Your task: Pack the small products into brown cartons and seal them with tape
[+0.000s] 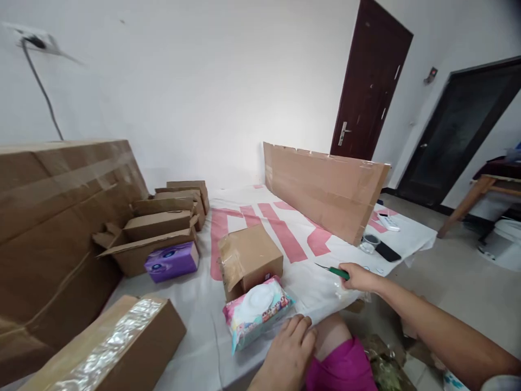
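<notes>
Left hand [290, 350], right hand [359, 277] holding likely knife [337, 272] crosswise, tip leftward

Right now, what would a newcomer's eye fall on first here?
Probably the long cardboard panel standing on edge, right of centre. Next, perhaps the green-handled pointed tool in the right hand, and the bright purple pack at left, beside an open cardboard box.
</notes>
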`<control>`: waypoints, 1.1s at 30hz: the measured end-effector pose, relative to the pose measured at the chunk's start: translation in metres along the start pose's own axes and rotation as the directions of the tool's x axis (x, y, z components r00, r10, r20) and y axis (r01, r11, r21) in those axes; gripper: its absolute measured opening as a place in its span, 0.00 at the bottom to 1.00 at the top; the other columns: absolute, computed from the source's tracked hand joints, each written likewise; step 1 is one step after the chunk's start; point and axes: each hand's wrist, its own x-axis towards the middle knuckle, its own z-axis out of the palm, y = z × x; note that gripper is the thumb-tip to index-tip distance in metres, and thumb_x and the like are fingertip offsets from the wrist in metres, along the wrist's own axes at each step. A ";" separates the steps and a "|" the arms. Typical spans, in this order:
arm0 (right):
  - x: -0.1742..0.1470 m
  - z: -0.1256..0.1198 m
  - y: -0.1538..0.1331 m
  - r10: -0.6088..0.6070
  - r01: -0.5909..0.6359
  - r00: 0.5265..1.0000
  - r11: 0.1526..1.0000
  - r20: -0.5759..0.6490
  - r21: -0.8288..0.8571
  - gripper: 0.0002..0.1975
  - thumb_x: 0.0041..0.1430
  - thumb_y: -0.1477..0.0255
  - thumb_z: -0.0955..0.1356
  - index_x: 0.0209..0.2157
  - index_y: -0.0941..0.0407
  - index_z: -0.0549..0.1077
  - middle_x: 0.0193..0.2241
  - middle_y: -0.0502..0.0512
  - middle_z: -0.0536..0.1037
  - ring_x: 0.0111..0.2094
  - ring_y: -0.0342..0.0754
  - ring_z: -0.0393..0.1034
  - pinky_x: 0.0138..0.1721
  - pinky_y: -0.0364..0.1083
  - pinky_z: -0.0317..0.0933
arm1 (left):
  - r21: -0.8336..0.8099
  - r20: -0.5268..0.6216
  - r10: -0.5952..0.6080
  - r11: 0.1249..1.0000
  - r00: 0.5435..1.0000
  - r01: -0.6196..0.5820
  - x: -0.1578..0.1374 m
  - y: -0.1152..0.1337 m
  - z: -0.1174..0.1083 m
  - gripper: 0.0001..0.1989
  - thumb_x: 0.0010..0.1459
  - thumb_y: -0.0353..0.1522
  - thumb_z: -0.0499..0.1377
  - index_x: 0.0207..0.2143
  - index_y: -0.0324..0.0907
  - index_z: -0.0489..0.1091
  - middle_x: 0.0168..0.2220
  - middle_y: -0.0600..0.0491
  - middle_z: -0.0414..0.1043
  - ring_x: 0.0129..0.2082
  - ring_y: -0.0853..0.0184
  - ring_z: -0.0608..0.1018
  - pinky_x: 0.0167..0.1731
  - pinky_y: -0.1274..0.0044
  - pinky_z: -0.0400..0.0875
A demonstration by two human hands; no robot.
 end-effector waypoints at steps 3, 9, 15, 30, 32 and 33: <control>-0.007 -0.003 0.046 0.131 -0.149 0.986 0.971 -0.106 -0.185 0.09 0.38 0.80 0.70 0.25 0.55 0.70 0.23 0.48 0.73 0.32 0.51 0.70 0.32 0.44 0.55 | -0.082 0.192 -0.110 0.988 0.975 0.127 0.005 -0.003 -0.007 0.09 0.63 0.28 0.51 0.41 0.44 0.69 0.44 0.48 0.74 0.45 0.58 0.73 0.45 0.69 0.67; -0.012 0.008 0.070 0.124 -0.202 0.968 0.899 -0.217 -0.388 0.12 0.41 0.77 0.70 0.32 0.54 0.74 0.36 0.60 0.76 0.41 0.61 0.73 0.37 0.49 0.59 | -0.048 0.209 -0.091 0.994 0.974 0.103 0.008 -0.004 -0.031 0.11 0.65 0.30 0.48 0.36 0.43 0.70 0.37 0.48 0.74 0.38 0.60 0.73 0.39 0.70 0.65; 0.026 -0.001 0.054 0.010 -0.074 0.984 0.931 -0.176 -0.359 0.11 0.48 0.64 0.70 0.34 0.53 0.72 0.36 0.57 0.78 0.38 0.55 0.74 0.35 0.46 0.61 | -0.026 0.027 -0.338 0.941 0.941 0.339 0.000 -0.023 -0.078 0.12 0.65 0.31 0.47 0.39 0.43 0.70 0.38 0.47 0.75 0.39 0.59 0.73 0.40 0.69 0.66; 0.065 0.103 -0.150 -0.599 0.521 0.754 0.796 -0.270 -0.308 0.30 0.55 0.58 0.67 0.57 0.55 0.65 0.61 0.63 0.64 0.63 0.63 0.51 0.61 0.60 0.46 | -0.035 0.121 -0.814 0.569 0.569 0.821 -0.026 -0.082 -0.091 0.16 0.60 0.35 0.51 0.46 0.37 0.71 0.47 0.39 0.72 0.48 0.50 0.73 0.49 0.63 0.64; 0.064 0.124 -0.187 -0.600 0.542 0.782 0.787 -0.167 -0.294 0.35 0.50 0.58 0.70 0.59 0.53 0.63 0.64 0.62 0.58 0.66 0.66 0.42 0.63 0.63 0.39 | -0.041 0.130 -0.803 0.582 0.582 0.812 -0.025 -0.082 -0.090 0.17 0.60 0.36 0.52 0.47 0.37 0.71 0.48 0.39 0.73 0.49 0.51 0.72 0.51 0.64 0.63; 0.066 0.131 -0.200 -0.592 0.543 0.794 0.793 -0.137 -0.276 0.37 0.47 0.59 0.71 0.59 0.54 0.64 0.65 0.62 0.57 0.67 0.67 0.39 0.63 0.64 0.35 | -0.044 0.137 -0.799 0.585 0.585 0.810 -0.025 -0.083 -0.091 0.17 0.59 0.36 0.53 0.47 0.38 0.70 0.48 0.40 0.73 0.50 0.52 0.72 0.51 0.65 0.63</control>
